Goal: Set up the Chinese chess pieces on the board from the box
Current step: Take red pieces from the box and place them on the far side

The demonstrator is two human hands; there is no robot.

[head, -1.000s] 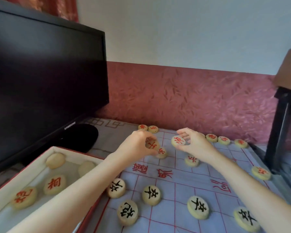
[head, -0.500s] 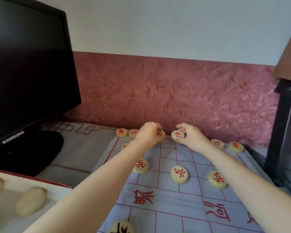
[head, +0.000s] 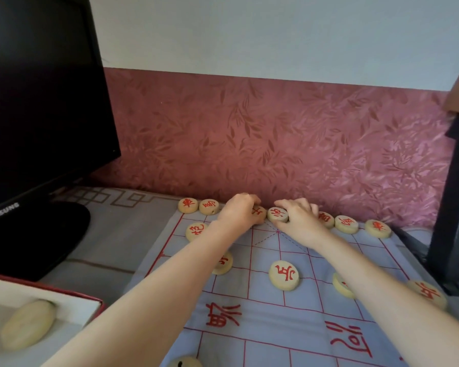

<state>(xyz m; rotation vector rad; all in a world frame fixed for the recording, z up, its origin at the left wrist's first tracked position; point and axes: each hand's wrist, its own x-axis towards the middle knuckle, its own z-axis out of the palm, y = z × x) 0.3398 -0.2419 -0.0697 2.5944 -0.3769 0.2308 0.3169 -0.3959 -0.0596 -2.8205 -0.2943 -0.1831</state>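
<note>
Set on the far row of the cloth board (head: 263,313), close to the wall (head: 276,141): one red-lettered piece (head: 259,213) gripped in the curled left hand (head: 240,210), just right of it a second red piece (head: 277,215) pinched by the right hand (head: 300,217), other red pieces (head: 188,205) along the same row, box (head: 72,304) near left.

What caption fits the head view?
Left hand holds a red piece, right hand the red general, on the far row of the cloth board.
</note>
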